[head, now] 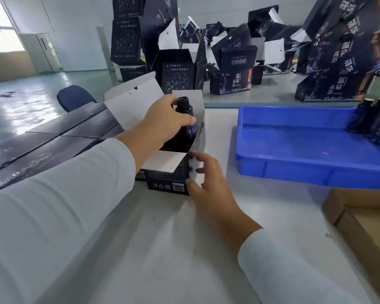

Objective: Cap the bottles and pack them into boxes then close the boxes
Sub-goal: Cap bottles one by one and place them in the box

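One dark bottle sits half inside the open box at frame centre; I see my left hand curled around its neck. My right hand rests loose-fingered against the box's right flap. More bottles stand in the blue tray, right of frame.
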